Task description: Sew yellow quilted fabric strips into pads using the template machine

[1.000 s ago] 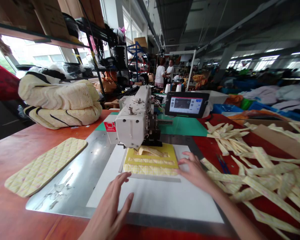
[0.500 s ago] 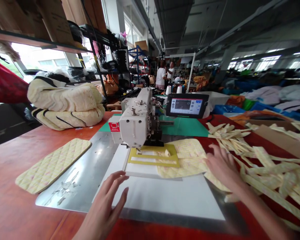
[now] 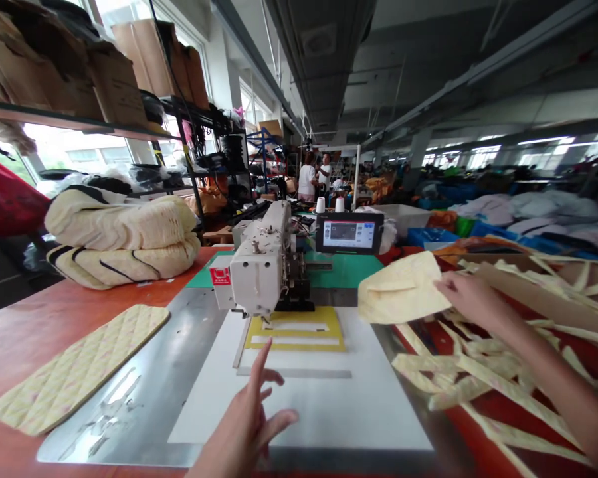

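My right hand (image 3: 462, 292) pinches the right edge of a pale yellow fabric piece (image 3: 398, 289), lifted off to the right of the sewing machine (image 3: 259, 272). A narrow strip or fold crosses the middle of that piece. My left hand (image 3: 252, 415) hovers over the white plate (image 3: 373, 411), index finger stretched toward the machine and thumb apart, holding nothing. Just beyond that fingertip, under the machine head, lies a yellow slotted frame (image 3: 336, 332). Loose yellow fabric strips (image 3: 498, 372) lie below my right forearm.
A stack of quilted yellow pieces (image 3: 14, 405) lies at the left on the red table (image 3: 10, 332). Behind it stand bundled cream pieces (image 3: 124, 229). A control screen (image 3: 349, 232) stands right of the machine, and a cardboard box (image 3: 523, 285) sits at the right.
My right hand has pulled the fabric piece out from the yellow frame and raised it to the right. My left hand has moved right, its index finger now extended. The view has shifted slightly.
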A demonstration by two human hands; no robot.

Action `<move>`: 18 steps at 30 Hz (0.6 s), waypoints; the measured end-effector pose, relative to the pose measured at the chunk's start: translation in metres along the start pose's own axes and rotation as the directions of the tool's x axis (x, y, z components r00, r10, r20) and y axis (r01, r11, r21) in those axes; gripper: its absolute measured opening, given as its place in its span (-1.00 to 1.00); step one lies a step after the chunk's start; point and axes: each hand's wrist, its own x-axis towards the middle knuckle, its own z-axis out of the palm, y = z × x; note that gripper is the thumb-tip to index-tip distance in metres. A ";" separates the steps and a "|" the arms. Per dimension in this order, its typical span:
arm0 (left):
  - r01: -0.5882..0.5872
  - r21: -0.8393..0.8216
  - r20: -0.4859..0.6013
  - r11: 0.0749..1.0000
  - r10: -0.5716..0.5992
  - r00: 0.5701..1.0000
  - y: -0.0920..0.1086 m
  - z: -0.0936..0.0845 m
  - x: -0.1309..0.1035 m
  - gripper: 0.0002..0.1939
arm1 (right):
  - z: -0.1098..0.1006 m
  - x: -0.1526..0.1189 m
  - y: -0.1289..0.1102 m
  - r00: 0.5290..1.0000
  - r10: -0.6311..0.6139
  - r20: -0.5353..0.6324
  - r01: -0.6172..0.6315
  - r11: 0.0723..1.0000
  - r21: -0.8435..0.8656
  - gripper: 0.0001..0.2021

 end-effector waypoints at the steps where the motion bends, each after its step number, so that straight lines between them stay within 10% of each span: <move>1: 0.009 -0.044 0.007 0.999 -0.008 1.000 0.002 0.010 0.008 -0.07 | -0.010 -0.004 -0.012 0.995 -0.001 0.097 -0.008 0.996 0.083 -0.65; 6: -0.216 -0.030 -0.118 0.976 0.212 0.970 0.032 0.061 0.056 0.08 | -0.028 -0.047 -0.146 0.966 -0.181 0.185 0.049 0.832 0.553 -0.56; 10: -0.177 0.014 -0.474 0.984 0.163 0.865 0.026 0.048 0.057 -0.42 | -0.022 -0.073 -0.249 0.811 -0.527 0.254 0.148 0.604 0.783 -0.64; 14: 0.194 0.281 -0.827 0.940 0.135 0.546 0.012 -0.045 -0.048 -0.68 | -0.006 -0.086 -0.287 0.692 -0.701 0.171 0.258 0.461 0.849 -0.69; 16: 0.425 0.473 -0.864 0.772 0.313 0.395 0.027 -0.089 -0.134 -0.67 | 0.013 -0.086 -0.291 0.687 -0.705 0.173 0.264 0.465 0.845 -0.68; 18: 0.647 0.551 -0.828 0.528 0.442 0.344 0.049 -0.108 -0.216 -0.62 | 0.038 -0.086 -0.296 0.660 -0.725 0.195 0.261 0.465 0.846 -0.65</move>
